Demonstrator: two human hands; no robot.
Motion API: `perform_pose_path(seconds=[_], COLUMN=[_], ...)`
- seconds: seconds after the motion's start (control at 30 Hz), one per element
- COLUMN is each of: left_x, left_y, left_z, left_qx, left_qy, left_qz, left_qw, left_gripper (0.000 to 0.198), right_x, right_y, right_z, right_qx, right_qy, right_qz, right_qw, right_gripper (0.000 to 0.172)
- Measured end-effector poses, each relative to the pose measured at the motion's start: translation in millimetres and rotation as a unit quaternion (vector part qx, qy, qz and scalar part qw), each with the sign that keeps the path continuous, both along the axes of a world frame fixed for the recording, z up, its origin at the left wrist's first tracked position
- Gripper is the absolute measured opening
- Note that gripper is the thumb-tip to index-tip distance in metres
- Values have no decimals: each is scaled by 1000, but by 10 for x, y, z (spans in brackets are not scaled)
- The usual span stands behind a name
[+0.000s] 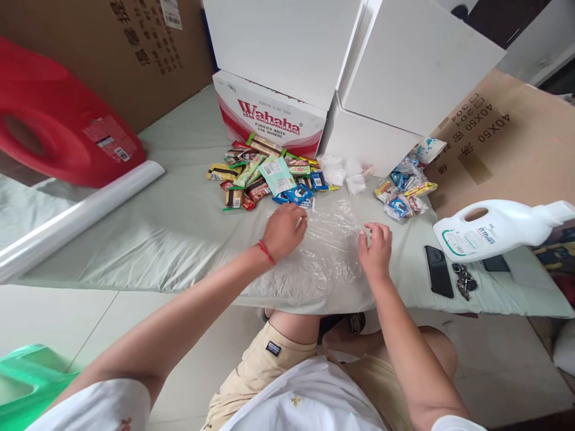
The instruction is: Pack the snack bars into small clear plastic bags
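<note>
"Where's the clear film [331, 254]?"

"Spread on the table [188, 149], between the hands, nearer than the snack pile [275, 175]."

"And the grip?"

"Right hand [376, 248]: half open, empty. Left hand [285, 230]: loosely curled; whether it pinches film, I can't tell."

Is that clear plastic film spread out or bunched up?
Spread, though wrinkled: the clear plastic film lies broadly across the table cover between left hand and right hand.
</note>
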State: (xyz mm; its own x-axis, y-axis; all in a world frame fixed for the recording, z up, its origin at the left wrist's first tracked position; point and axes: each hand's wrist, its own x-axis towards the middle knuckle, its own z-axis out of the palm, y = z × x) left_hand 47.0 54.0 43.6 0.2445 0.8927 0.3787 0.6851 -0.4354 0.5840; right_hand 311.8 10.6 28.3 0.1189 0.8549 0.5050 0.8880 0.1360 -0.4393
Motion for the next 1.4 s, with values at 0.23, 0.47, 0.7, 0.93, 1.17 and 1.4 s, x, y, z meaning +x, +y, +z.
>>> perform_pose_path(seconds=[0.23, 0.47, 0.7, 0.93, 1.17, 1.4], left_x=[286, 159, 148, 134, 126, 119], left_y=[29, 9, 22, 8, 5, 16], left_z=[-399, -593, -586, -562, -555, -574], left_qx=[-46, -46, -49, -57, -62, -55], left_qy=[143, 186, 164, 157, 147, 139], left_qz=[-10, -32, -39, -44, -46, -45], left_qw=[989, 981, 984, 985, 986, 988], left_gripper=[40, 48, 48, 48, 46, 46], right_x=[-712, -262, 123, -200, -361, -1249], right_y=[-767, -795, 760, 2152, 2401, 2509], right_z=[-199, -33, 2, 38, 423, 491], right_qx=[-161, -261, -222, -237, -82, -184], right_qy=[-67, 156, 180, 6, -120, -235], right_qz=[339, 312, 41, 39, -54, 314], right_qw=[924, 900, 957, 971, 988, 901], right_gripper=[42, 25, 25, 48, 37, 79])
